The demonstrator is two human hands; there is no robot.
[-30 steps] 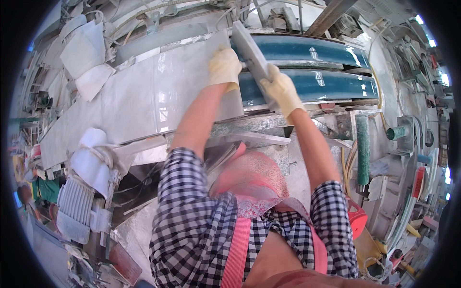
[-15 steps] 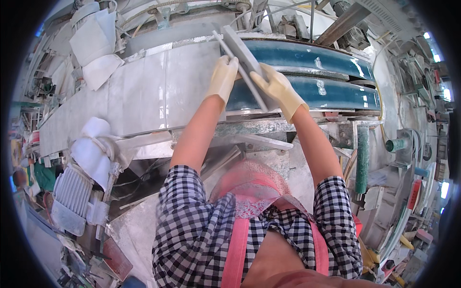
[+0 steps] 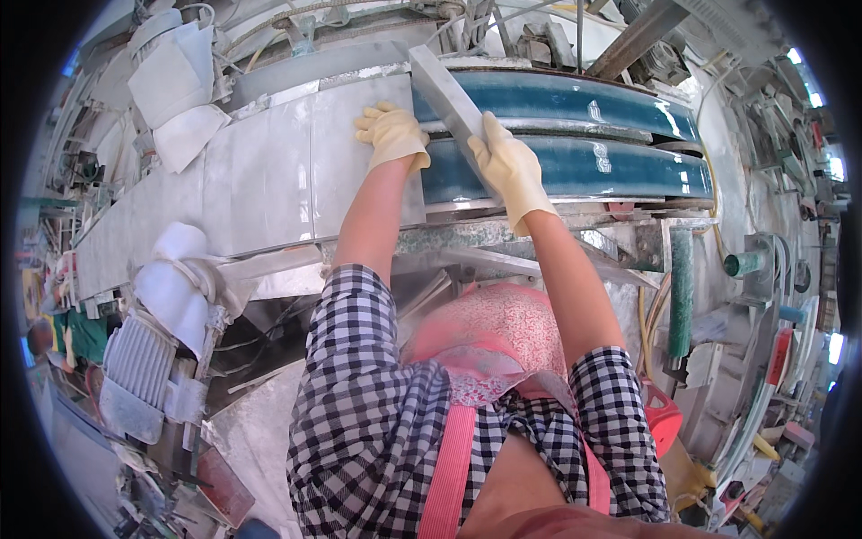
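My left hand (image 3: 392, 133), in a cream rubber glove, lies with fingers spread on the last pale grey tile (image 3: 359, 171) of a row on the line. This tile's right edge borders two blue belts. My right hand (image 3: 509, 166), gloved alike, grips a stack of grey tiles (image 3: 446, 90) held on edge and slanted above the belts' left ends. How many tiles are in the stack I cannot tell. Part of the stack's lower end is hidden by my right hand.
Two wet, shiny blue belts (image 3: 575, 166) run off to the right. More flat tiles (image 3: 256, 175) lie edge to edge leftward. A dusty ribbed motor (image 3: 139, 364) stands at the lower left, a green roller (image 3: 679, 296) at the right. A metal beam (image 3: 637, 40) slants across the far side.
A thin tile that was held apart from the stack now lies at the row's end. My left hand has let go of it and spread flat on top. My right hand still holds the stack.
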